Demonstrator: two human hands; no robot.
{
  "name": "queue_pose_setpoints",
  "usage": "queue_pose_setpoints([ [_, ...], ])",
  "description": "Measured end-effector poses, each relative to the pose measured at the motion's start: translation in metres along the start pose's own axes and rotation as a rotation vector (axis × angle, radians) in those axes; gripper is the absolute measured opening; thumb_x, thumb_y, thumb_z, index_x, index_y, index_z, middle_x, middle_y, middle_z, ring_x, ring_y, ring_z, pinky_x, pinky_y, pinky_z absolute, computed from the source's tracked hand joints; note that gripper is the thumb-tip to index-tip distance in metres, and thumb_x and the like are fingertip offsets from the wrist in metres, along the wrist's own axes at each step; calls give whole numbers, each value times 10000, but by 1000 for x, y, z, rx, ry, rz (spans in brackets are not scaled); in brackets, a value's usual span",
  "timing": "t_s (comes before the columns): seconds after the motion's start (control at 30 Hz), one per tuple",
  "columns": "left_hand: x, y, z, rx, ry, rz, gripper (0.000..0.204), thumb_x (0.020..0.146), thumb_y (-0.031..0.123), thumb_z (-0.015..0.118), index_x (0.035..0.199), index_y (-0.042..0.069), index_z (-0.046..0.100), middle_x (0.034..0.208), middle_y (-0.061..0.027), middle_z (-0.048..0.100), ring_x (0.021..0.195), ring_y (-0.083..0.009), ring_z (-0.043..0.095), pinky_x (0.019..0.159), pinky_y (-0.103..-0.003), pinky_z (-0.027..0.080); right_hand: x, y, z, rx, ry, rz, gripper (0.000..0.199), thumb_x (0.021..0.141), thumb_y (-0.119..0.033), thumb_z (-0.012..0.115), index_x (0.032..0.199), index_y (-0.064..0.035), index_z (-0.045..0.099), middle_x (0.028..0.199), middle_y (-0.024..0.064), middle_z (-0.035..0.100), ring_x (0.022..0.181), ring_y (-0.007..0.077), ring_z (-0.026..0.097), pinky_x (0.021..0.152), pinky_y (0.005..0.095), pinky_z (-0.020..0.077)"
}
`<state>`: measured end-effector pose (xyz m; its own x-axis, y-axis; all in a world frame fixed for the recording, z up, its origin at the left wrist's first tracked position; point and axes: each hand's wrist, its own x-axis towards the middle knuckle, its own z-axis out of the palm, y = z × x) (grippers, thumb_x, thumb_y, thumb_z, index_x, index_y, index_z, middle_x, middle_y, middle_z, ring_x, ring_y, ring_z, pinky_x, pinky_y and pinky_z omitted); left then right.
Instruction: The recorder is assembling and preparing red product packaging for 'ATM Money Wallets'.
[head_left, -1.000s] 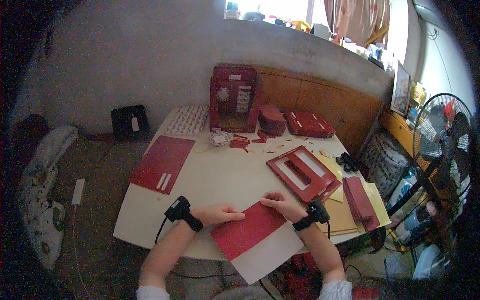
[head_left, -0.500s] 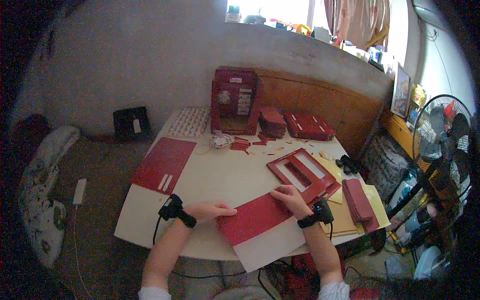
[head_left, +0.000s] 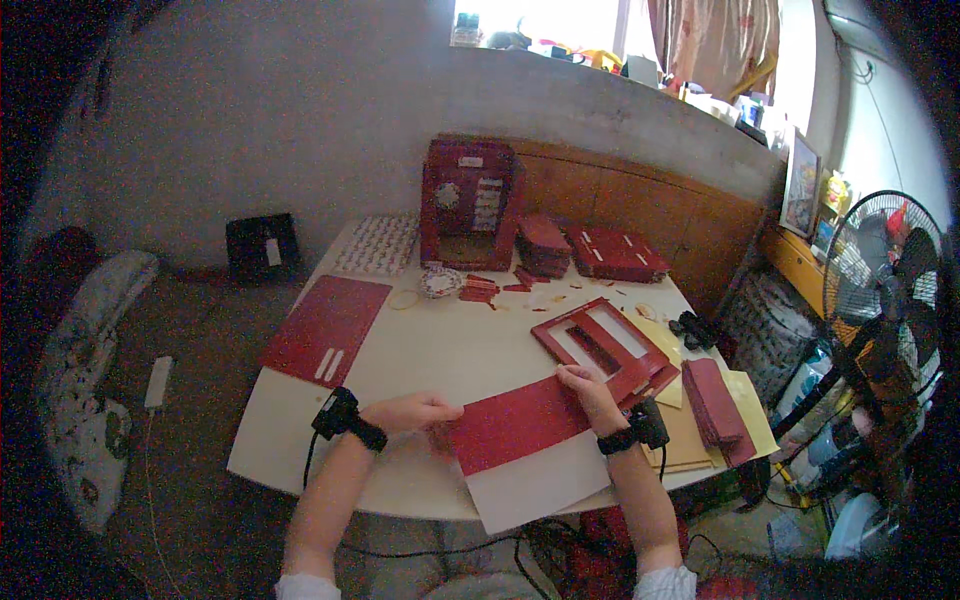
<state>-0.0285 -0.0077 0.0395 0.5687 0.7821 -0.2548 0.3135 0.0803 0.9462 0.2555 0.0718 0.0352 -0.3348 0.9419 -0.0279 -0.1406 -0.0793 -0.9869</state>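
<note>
- Head view, lower middle of the frame: a red card sheet lies folded over a white sheet at the near edge of the white table; the white sheet's lower corner juts past the table edge.
- Left hand, lower left of centre, rests flat with fingers stretched toward the red card sheet's left end, not clenched; whether the fingertips pin it or only touch it is hard to make out.
- Right hand, just right of centre, presses on the sheet's upper right corner, fingers curled over the edge; the thumb is hidden beneath.
- Both wrists carry black bands with cables; the forearms are cut off at the lower edge.
- Red frame with cut-out windows lies just beyond the right hand, partly over yellow sheets.
- Stack of red pieces sits at the right edge of the table.
- Flat red panel with two pale slots lies at the left of the table.
- Upright red box stands at the far side; its face details are too small to read.
- Fan at the right rim is bent by the lens.
</note>
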Motion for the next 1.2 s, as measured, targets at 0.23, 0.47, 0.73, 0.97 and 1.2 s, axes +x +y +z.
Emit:
queue_pose_setpoints([
  [0.23, 2, 9, 14, -349, 282, 69, 385, 903, 330, 480, 1101, 6, 540, 945, -75, 624, 824, -165, 609, 727, -309, 496, 15, 13, -9, 42, 59, -156, 246, 885, -268, 541, 844, -40, 625, 749, -49, 564, 645, 64, 492, 584, 218, 388],
  [0.47, 8, 16, 29, -65, 313, 239, 412, 828, 248, 615, 1141, -1, 518, 1003, -43, 605, 872, -122, 576, 774, -284, 471, 15, 18, -2, 95, 113, -141, 260, 904, -224, 484, 1049, -26, 570, 927, 26, 618, 812, 112, 584, 736, 255, 464],
  [0.73, 1, 16, 19, -242, 535, 266, 316, 806, 192, 637, 1056, 9, 574, 951, -53, 631, 817, -153, 594, 731, -301, 478, -12, -3, 9, -21, -326, -127, 359, 836, -150, 600, 1163, -41, 498, 1093, 21, 581, 945, 119, 546, 837, 277, 435],
  [0.97, -2, 18, 16, -223, 443, 267, 271, 846, 191, 594, 1086, 70, 566, 948, 17, 612, 794, -55, 560, 620, -214, 442, -7, 12, -8, -42, -415, -180, 357, 813, -121, 619, 1151, -60, 520, 1063, 7, 592, 936, 106, 541, 831, 267, 433],
  [1.2, -15, 22, 6, -335, 260, 122, 388, 832, 153, 590, 1188, 24, 507, 1120, -46, 569, 952, -95, 558, 760, -233, 466, -6, 6, -18, 42, -542, -102, 300, 823, -88, 570, 1120, -43, 583, 1138, 85, 567, 1040, 170, 528, 902, 293, 409],
])
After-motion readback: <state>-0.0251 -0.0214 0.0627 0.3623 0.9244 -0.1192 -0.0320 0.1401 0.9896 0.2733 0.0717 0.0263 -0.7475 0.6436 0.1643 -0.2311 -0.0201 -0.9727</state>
